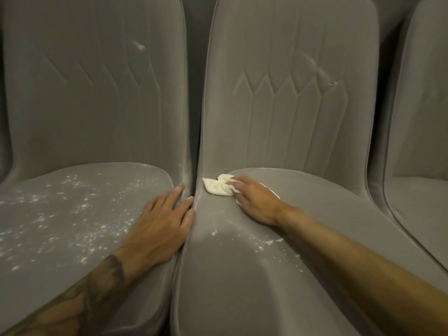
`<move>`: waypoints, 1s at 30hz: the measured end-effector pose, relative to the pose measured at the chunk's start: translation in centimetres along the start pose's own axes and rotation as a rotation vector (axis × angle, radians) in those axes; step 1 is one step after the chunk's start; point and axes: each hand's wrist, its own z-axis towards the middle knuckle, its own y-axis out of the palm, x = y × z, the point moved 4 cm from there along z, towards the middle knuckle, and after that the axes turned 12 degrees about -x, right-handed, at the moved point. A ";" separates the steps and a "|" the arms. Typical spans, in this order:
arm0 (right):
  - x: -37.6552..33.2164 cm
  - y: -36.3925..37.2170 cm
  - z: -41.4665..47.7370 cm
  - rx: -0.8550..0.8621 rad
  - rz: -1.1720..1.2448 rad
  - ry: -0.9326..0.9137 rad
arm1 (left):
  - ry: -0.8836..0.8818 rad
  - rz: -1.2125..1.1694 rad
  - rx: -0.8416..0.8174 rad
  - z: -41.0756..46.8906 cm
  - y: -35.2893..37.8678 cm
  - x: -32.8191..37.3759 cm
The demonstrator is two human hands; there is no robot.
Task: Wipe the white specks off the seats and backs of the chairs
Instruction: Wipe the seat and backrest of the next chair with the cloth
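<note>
While the left grip (160, 219), a bare hand with a tattooed forearm behind it, lay flat on the right edge of the left chair (92, 98), its fingers were straight and spread, holding nothing, and their tips reached the narrow gap between that chair and the middle chair (286, 105). The right grip (254, 200) rested on a crumpled white cloth (219, 186) at the back left corner of the middle chair's seat, just where the seat met the backrest. Its fingers lay over the top of the cloth and pressed it down onto the grey velvet rather than closing round it; part of the cloth stuck out ahead of the fingertips and a little showed past the far side of the hand. White specks (72, 209) were scattered thickly over the left chair's seat, from its middle out toward the left edge of the view. A thinner trail of specks lay on the middle seat, just beside the right forearm and nearer the camera than the cloth. One white smear (140, 46) marked the left chair's back high up, and a faint streak ran across the upper right of the middle chair's back. A third chair (421, 141) stood at the right edge, touching nothing the hands held.
</note>
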 end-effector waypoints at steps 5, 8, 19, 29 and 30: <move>-3.6 2.6 -0.6 -0.022 0.010 -0.158 | 0.043 0.167 0.050 -0.4 -0.2 0.4; -2.0 1.6 -1.0 -0.075 -0.013 -0.169 | 0.039 0.115 0.048 -0.3 -0.3 0.2; 1.5 -0.1 -3.6 -0.090 -0.016 -0.107 | -0.031 0.044 -0.079 0.1 0.2 -0.3; 3.3 -0.6 -7.7 -0.109 -0.043 -0.091 | -0.061 0.045 -0.136 0.1 0.0 -0.2; 5.3 -1.5 -8.4 -0.098 -0.041 -0.023 | -0.051 0.089 -0.163 0.0 0.1 -0.1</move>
